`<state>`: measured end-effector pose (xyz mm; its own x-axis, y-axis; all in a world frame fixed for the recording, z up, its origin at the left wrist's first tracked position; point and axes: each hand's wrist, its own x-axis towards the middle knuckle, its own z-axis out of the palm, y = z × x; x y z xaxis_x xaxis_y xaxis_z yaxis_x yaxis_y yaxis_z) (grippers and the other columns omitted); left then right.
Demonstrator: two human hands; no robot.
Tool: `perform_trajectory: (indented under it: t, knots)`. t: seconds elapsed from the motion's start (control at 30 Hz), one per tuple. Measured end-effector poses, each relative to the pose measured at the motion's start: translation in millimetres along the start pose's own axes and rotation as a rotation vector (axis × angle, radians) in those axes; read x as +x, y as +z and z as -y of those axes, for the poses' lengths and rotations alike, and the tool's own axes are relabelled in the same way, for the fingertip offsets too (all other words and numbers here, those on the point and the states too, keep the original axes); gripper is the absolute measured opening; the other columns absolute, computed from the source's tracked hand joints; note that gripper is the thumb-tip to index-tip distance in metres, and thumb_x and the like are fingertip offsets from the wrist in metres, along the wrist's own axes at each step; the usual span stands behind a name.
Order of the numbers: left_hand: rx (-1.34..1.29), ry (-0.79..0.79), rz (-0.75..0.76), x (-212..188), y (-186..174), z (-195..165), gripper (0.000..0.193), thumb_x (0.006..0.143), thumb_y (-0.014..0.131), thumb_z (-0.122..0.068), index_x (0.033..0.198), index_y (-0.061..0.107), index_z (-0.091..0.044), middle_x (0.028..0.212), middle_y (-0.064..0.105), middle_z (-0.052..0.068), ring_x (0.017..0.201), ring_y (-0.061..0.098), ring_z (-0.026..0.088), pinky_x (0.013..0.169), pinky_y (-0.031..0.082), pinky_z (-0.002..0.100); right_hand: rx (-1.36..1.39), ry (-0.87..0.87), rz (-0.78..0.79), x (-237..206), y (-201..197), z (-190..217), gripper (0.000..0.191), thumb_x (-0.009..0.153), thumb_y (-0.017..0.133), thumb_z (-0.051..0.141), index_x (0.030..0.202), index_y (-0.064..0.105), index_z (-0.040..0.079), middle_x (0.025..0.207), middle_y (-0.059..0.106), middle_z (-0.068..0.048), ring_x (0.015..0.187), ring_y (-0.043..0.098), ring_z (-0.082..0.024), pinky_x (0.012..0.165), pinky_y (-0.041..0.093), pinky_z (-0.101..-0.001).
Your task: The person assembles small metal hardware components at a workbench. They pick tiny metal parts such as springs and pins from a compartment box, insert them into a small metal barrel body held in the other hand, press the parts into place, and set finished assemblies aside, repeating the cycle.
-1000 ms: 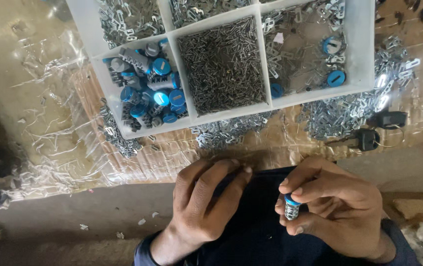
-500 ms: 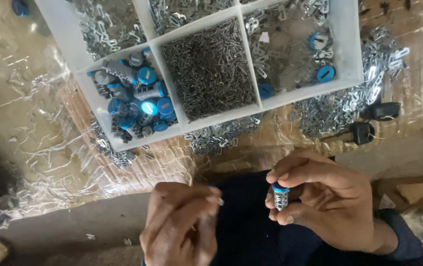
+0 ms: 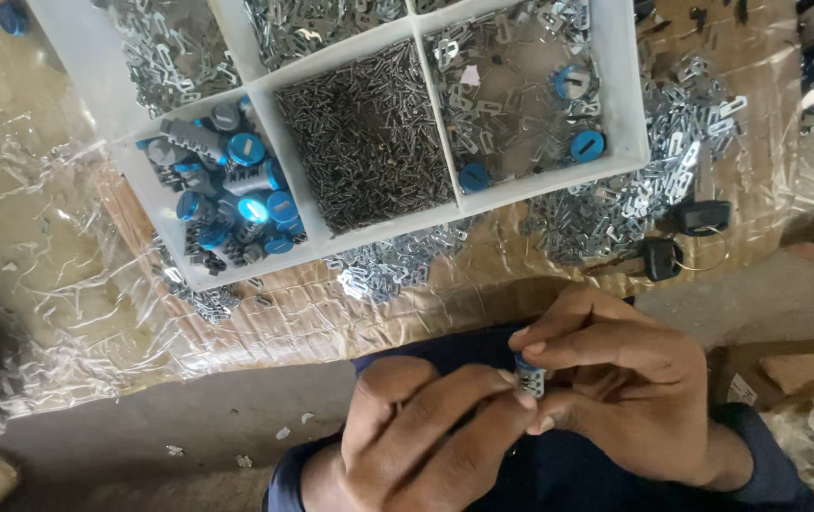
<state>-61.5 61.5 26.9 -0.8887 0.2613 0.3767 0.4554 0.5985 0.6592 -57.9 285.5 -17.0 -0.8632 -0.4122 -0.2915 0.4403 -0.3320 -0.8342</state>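
Both hands are working close together low in the view, over a dark blue lap. The right hand point(image 3: 615, 393) is pinching a small blue-capped metal cylinder point(image 3: 530, 376) between thumb and fingers; only its blue top and a bit of ribbed grey body are showing, the rest being covered by the fingers. The left hand point(image 3: 426, 431) is reaching in so that its fingertips point(image 3: 511, 396) are meeting the cylinder from the left; whether they are holding something tiny of their own is impossible to make out. Both wrists are running out of the bottom edge.

Above the hands, on a desk point(image 3: 265, 322) wrapped in crinkled clear plastic film, a white divided tray point(image 3: 630, 104) is sitting, its upper part cut off by the top edge. Its near-left compartment is holding more blue-capped cylinders point(image 3: 236, 199), the middle one a heap of small dark pins point(image 3: 369, 142), and the right one flat silvery clips point(image 3: 511, 95) with a few blue caps among them. More loose silvery clips point(image 3: 615, 204) are lying on the desk just outside the tray. Two black-headed keys point(image 3: 682, 237) are resting to the right of them, partly blurred. The far left and right edges are too dark and cropped to read.
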Motion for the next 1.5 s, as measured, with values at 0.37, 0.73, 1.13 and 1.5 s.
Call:
perform_trajectory:
  t: [0.37,0.73,1.13,1.5]
  knots:
    - [-0.318,-0.336,-0.039,-31,-20,5,0.018,0.081,0.087,-0.007,0.092,0.072,-0.010,0.092,0.076,0.002,0.085,0.075,0.013,0.076,0.054,0.034,0.140,0.071,0.114,10,23,-9,0.031,0.092,0.072,-0.016,0.122,0.065,-0.015,0.129,0.058,-0.030,0.106,0.076,-0.035,0.086,0.074,-0.0389]
    - [-0.762,-0.651,-0.029,-44,-25,13,0.030,0.088,0.088,-0.008,0.113,0.071,-0.010,0.101,0.070,0.004,0.088,0.069,0.017,0.075,0.057,0.029,-0.053,0.009,0.326,19,21,-10,0.032,0.084,0.084,-0.010,0.115,0.075,-0.007,0.118,0.069,-0.020,0.099,0.079,-0.024,0.082,0.070,-0.0326]
    - [0.332,-0.364,0.052,-37,-3,14,0.040,0.090,0.084,-0.022,0.127,0.074,-0.008,0.106,0.061,0.011,0.095,0.060,0.026,0.082,0.053,0.039,0.198,0.048,0.095,8,14,1,0.040,0.083,0.078,-0.022,0.121,0.069,-0.012,0.124,0.061,-0.026,0.104,0.076,-0.032,0.078,0.072,-0.0381]
    - [0.205,-0.376,0.001,-50,-15,11,0.025,0.075,0.087,-0.008,0.097,0.078,-0.016,0.097,0.069,0.001,0.090,0.061,0.021,0.073,0.054,0.033,0.245,0.090,0.075,12,22,-1,0.043,0.091,0.071,-0.019,0.131,0.061,-0.010,0.130,0.059,-0.028,0.106,0.074,-0.034,0.083,0.071,-0.0380]
